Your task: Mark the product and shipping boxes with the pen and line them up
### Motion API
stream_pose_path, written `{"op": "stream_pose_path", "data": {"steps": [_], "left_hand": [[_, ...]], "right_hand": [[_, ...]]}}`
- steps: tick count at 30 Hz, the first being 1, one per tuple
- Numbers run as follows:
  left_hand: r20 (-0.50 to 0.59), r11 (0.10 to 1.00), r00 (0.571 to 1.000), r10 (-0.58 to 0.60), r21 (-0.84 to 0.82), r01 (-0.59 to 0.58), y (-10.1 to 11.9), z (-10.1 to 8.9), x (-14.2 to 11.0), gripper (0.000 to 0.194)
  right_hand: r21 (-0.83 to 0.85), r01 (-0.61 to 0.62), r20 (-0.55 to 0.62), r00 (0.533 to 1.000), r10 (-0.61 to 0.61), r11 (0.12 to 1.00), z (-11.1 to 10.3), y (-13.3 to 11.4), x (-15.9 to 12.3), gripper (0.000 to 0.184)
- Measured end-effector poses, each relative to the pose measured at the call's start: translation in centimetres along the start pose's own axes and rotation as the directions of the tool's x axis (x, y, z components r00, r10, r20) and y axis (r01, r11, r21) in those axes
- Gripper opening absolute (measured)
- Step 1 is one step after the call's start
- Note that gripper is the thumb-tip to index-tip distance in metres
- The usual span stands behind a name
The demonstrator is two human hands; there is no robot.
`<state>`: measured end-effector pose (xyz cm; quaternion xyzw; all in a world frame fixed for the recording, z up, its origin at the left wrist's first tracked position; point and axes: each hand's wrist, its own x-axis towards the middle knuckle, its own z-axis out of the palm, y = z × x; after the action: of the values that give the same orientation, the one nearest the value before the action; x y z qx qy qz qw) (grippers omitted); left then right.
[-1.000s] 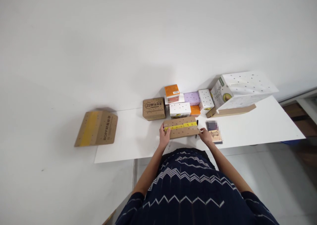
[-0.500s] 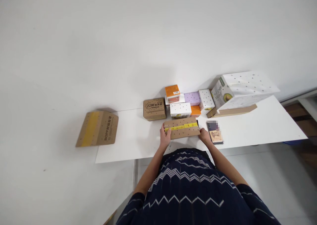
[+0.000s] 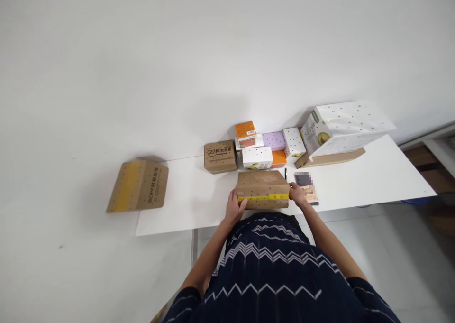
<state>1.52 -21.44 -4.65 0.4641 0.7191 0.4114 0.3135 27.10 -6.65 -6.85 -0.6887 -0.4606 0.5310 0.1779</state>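
A brown cardboard box [image 3: 263, 184] with a strip of yellow tape is between my two hands, close to the front edge of the white table [image 3: 192, 199]. At its left end, my left hand [image 3: 235, 206] grips it, the thumb lying on the taped side. My right hand [image 3: 296, 194] is closed on the right end; some of its fingers are hidden. Just behind the right end lies a thin black object [image 3: 285, 173]. Beside my right hand are a dark phone-like item [image 3: 302, 179] and a tan card-like piece [image 3: 310, 195].
Along the wall stand a "22" cardboard box [image 3: 220, 157], an orange box [image 3: 245, 132], a purple box [image 3: 273, 141] and several white boxes [image 3: 258, 158]. A large white carton [image 3: 350, 128] sits to the right. At the table's left end is another taped cardboard box [image 3: 140, 185].
The box in my hands has tipped and come nearer to my body, so the tape strip now runs along its near side. The thin black object behind it shows more.
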Motion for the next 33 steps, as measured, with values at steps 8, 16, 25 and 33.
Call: {"op": "stream_pose_path", "data": {"steps": [8,16,25,33], "left_hand": [[0.100,0.997,0.995,0.018,-0.079,-0.010,-3.8,1.0,-1.0,0.063],[-0.020,0.834,0.912,-0.409,-0.414,0.364,-5.1,1.3,1.0,0.046],[0.017,0.883,0.951,-0.309,-0.367,0.294,-1.5,2.4,4.0,0.039],[0.079,0.882,0.959,-0.270,-0.380,0.280,-1.6,2.0,3.4,0.045]], "right_hand": [[0.138,-0.014,-0.062,0.998,0.022,0.990,0.1,0.4,0.2,0.012],[0.164,-0.045,-0.059,0.997,0.056,0.985,0.5,1.6,0.5,0.012],[0.225,-0.034,-0.063,0.997,0.049,0.974,0.5,0.9,0.1,0.013],[0.217,0.067,-0.038,0.997,-0.060,0.974,0.1,-0.1,0.2,0.021]]}}
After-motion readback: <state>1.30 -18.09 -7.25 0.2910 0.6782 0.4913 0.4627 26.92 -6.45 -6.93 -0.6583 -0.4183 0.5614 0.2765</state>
